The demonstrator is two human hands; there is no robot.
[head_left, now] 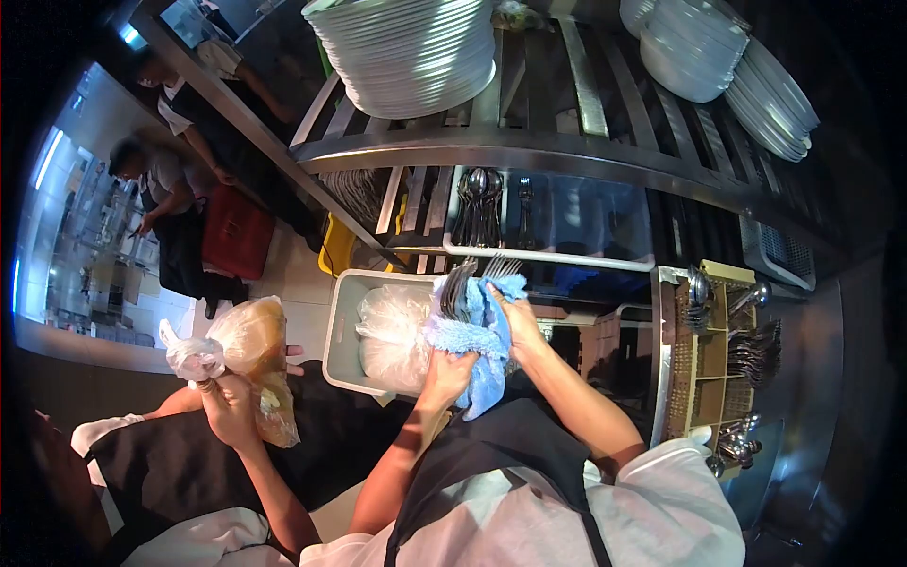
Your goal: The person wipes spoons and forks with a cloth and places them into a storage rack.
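Note:
A blue cloth (487, 364) is bunched between my two hands, just above the bin. My left hand (452, 371) is closed around the cloth's lower left part, below a bundle of forks (457, 291) whose handles are wrapped in it. Higher up on the right, my right hand (515, 321) grips the same cloth, its fingers pressed near more fork tines (501, 266) that stick out of the top. How each hand meets the fork handles is hidden by the cloth.
A grey bin (342, 364) holds a clear plastic bag. Behind it, a cutlery tray (576, 257) sits under a rack (529, 151) carrying stacked white plates (406, 57). A divided cutlery holder (685, 369) stands right. At left, a co-worker's hands hold filled plastic bags (250, 340).

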